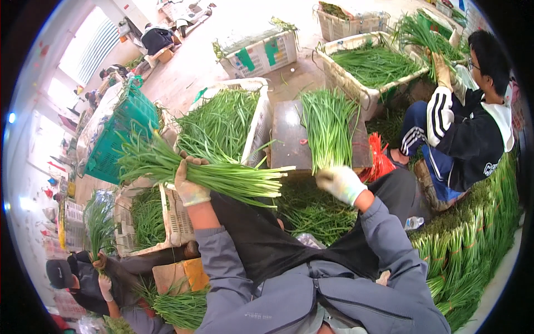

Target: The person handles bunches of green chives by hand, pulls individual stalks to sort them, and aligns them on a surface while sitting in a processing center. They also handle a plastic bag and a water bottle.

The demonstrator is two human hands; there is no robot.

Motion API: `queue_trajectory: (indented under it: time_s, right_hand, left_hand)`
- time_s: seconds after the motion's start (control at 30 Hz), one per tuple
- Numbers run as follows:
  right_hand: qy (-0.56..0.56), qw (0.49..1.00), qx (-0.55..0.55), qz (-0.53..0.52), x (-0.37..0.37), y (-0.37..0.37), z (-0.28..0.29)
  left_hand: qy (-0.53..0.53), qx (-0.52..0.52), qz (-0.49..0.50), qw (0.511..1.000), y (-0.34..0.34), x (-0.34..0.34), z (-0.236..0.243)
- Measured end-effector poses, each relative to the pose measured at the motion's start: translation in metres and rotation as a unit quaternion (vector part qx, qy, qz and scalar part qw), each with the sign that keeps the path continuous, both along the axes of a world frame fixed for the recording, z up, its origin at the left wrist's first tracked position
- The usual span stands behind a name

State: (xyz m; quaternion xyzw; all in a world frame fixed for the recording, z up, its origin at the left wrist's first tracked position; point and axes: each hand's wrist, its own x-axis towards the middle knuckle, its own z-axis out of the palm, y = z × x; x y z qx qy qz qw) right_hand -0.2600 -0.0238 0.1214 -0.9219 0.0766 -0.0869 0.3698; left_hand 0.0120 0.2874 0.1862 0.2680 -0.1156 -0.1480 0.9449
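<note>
My left hand (191,181), in a stained pale glove, is closed round a loose bunch of garlic chives (239,181). Its leafy tips point left and its pale stem ends point right, above my lap. Another bunch of chives (329,125) lies across a dark wooden board (286,136) in front of me, pale ends toward me. At those pale ends is my right hand (340,183), also in a whitish glove. Motion smears its fingers, so their grip cannot be made out. Red plastic ties (376,158) hang beside the board's right edge.
White crates of chives stand ahead (256,111) and at the far right (361,92); a green crate (119,133) stands left. Co-workers sit at right (473,133) and lower left (89,286), each holding chives. Tied bundles (461,250) are piled at lower right near a plastic bottle (414,223).
</note>
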Motion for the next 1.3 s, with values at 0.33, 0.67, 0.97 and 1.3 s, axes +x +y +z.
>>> queue_trajectory:
  time_s: [0.33, 0.67, 0.97, 1.3]
  right_hand:
    - [-0.047, 0.971, 0.184, 0.146, 0.061, 0.050, 0.060]
    - [-0.074, 0.870, 0.472, -0.118, 0.007, 0.003, 0.010]
    - [-0.095, 0.983, 0.150, 0.050, 0.009, 0.028, 0.053]
    - [-0.028, 0.967, 0.177, 0.180, 0.094, 0.149, 0.008]
  left_hand:
    - [-0.051, 0.050, -0.107, 0.992, -0.024, -0.029, 0.011]
    - [-0.052, -0.003, -0.114, 0.992, 0.012, -0.003, 0.003]
    - [-0.044, -0.026, -0.101, 0.994, 0.000, -0.012, 0.004]
    - [-0.022, -0.043, -0.085, 0.995, 0.046, -0.016, -0.015]
